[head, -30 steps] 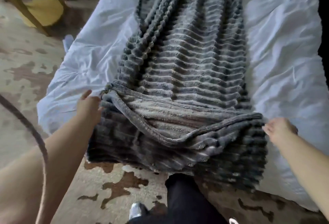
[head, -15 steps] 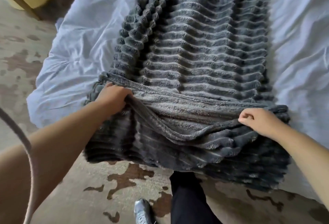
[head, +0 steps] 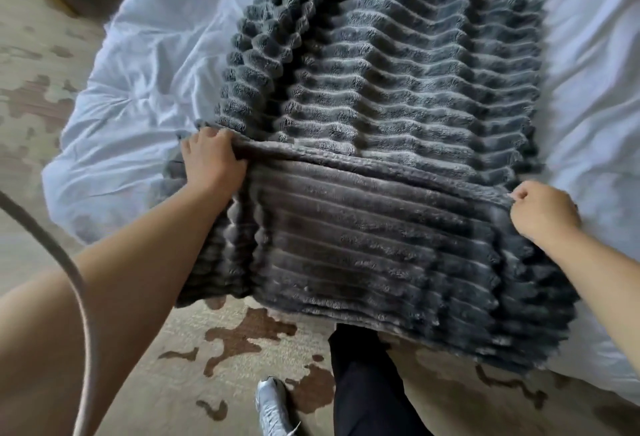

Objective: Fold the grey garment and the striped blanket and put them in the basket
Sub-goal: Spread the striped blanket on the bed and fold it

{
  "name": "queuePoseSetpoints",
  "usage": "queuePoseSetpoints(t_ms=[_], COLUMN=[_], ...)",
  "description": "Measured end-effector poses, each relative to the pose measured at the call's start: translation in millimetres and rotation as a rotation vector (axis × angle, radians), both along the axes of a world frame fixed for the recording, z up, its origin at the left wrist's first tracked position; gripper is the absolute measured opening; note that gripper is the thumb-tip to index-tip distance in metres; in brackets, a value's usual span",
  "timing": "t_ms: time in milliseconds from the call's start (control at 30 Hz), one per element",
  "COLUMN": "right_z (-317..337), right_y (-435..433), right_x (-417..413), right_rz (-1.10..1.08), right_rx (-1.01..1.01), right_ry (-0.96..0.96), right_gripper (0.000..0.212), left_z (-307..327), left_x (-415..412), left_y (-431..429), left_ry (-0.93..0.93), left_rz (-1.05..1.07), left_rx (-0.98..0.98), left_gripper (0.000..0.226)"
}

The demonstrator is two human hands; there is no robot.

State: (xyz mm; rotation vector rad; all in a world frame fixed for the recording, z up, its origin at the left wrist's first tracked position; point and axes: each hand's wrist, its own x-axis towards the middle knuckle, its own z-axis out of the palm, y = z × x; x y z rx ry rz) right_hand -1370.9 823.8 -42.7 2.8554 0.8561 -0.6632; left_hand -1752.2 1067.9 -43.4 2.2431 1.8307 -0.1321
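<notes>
Both hands' fingers pinch the striped blanket (head: 398, 117) — spread over a white-sheeted bed (head: 145, 89) — above blotchy carpet (head: 214, 359).

Both arms reach forward, left hand (head: 212, 158) and right hand (head: 543, 212) each closed in a grip.

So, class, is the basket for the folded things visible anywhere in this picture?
No: only the striped blanket on the white sheet, the left hand, the right hand and the patterned floor show.
</notes>
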Motion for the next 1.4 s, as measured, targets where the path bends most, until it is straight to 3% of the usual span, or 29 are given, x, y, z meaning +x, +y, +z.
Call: queuePoseSetpoints(t_ms=[133,200,267,400,467,500,567,700,800,933,1033,1133,1233,1400], right_z=[13.9,18.5,13.9,-16.1,-35.3,-45.0,-62.3,-93.9,-108.7,-106.7,-98.5,-85.7,-70.2,-23.4], right_y=[-11.1,-31.4,-57.5,-116.0,-143.2,-154.0,-170.0,-183.4,-178.4,-174.8,-182.5,-194.0,-202.5,-191.7], right_x=[-41.5,-65.0,-91.1,-141.6,-157.7,-161.1,-163.2,-147.4,-140.7,-134.2,-125.4,-121.5,-128.7,-134.6], right_rz=[-0.064,-0.063,-0.098,-0.375,-0.751,-0.987,-1.331,-1.665,-1.71,-1.755,-1.781,-1.782,-1.788,-1.722], right_rx=[0.383,0.492,0.491,0.226,0.195,0.215,0.277,0.583,0.744,0.742,0.764,0.872,0.875,0.945], right_ry=[-0.136,-0.172,-0.088,0.305,0.52,0.63,0.805,0.853,0.87,0.796,0.7,0.685,0.652,0.768], right_gripper=[0.022,0.022,0.02,0.034,0.042,0.049,0.063,0.066,0.065,0.055,0.05,0.053,0.065,0.045], left_z=[17.2,21.0,10.6,-30.5,-49.5,-57.9,-76.3,-94.2,-97.5,-92.5,-93.7,-94.7,-84.1,-29.2], left_x=[-19.5,-38.9,-61.9,-91.7,-99.5,-100.0,-101.5,-99.7,-102.5,-98.8,-99.3,-97.8,-102.6,-109.4], left_y=[-32.6,-62.8,-100.5,-172.7,-195.5,-201.4,-204.9,-188.5,-167.8,-152.9,-150.7,-151.6,-163.3,-180.0], left_ry=[-0.268,-0.406,-0.512,-0.816,-0.996,-1.074,-1.194,-1.513,-1.734,-1.492,-1.46,-1.689,-1.814,-1.953], left_rz=[0.029,0.219,0.54,1.349,1.61,1.645,1.657,1.569,1.423,1.437,1.491,1.515,1.592,1.541], left_rx=[0.1,0.132,0.086,-0.255,-0.619,-0.755,-0.839,-0.778,-0.849,-0.97,-0.981,-0.96,-0.816,-0.686], left_gripper=[0.046,0.035,0.027,0.014,0.014,0.026,0.042,0.057,0.064,0.068,0.066,0.053,0.045,0.046])
